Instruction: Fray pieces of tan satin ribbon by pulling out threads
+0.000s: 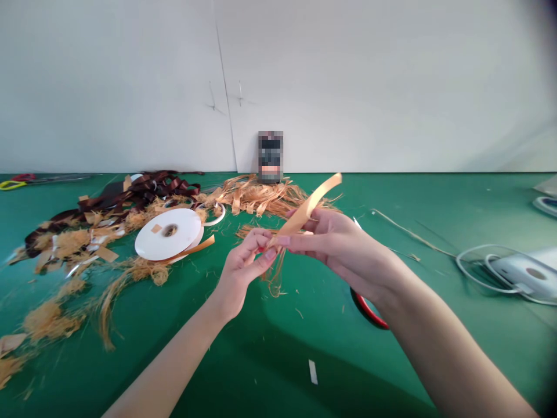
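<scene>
A tan satin ribbon [300,217] is held between my two hands above the green table, its free end curling up toward the back right. My left hand [241,267] is closed in a pinch on the ribbon's lower end, where loose frayed threads [275,281] hang down. My right hand [335,244] grips the same ribbon a little higher, thumb near the left fingertips. Under the right wrist lie scissors with a red handle [369,312], mostly hidden by the arm. Behind the hands spreads a heap of frayed tan ribbon pieces [261,197].
At left lies a white ribbon spool [167,235] among tan fluff [52,319] and dark brown ribbon [130,197]. A pixelated dark device [270,157] leans on the white wall. A white device with a cable [531,273] sits right. Yellow-red scissors [20,181] rest far left.
</scene>
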The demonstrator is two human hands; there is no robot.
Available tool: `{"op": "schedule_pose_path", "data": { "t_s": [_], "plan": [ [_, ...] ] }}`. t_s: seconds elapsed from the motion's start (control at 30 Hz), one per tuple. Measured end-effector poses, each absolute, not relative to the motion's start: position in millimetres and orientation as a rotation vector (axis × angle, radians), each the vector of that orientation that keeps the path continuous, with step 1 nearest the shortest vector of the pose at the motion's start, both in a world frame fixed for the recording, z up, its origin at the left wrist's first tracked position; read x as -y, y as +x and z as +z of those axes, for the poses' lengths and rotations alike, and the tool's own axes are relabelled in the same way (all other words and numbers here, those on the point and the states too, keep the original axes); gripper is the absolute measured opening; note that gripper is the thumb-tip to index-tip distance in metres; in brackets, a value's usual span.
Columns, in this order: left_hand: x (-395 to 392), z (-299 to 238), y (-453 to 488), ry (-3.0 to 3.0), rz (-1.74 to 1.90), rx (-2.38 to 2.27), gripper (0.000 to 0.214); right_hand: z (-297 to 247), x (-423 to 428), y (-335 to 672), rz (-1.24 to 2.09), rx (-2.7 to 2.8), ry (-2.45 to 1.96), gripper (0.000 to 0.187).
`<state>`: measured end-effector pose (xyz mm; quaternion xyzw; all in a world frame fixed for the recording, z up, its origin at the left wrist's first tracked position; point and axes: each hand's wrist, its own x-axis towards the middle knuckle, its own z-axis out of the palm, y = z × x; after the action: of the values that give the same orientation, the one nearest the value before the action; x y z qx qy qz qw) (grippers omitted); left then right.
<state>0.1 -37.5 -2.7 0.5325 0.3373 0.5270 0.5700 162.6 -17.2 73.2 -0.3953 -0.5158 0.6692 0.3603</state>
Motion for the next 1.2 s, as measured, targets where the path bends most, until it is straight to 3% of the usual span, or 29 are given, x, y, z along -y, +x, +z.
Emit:
{"op": "schedule_pose_path", "data": {
  "t_s": [0.77, 1.0, 1.2],
  "plan": [
    [33, -6, 2, 1.076, 1.32, -0.838, 0.006, 71, 14, 161, 1.591, 1.37, -1.128, 0.026],
    [33, -3, 2, 1.032, 1.325, -0.825, 0.012, 70, 14, 161, 1.587, 1.404, -1.089, 0.02],
    [32, -2, 1, 1.048, 1.324, -0.839, 0.013, 65, 13, 160, 1.609, 1.412, -1.092, 0.03]
  ]
}}
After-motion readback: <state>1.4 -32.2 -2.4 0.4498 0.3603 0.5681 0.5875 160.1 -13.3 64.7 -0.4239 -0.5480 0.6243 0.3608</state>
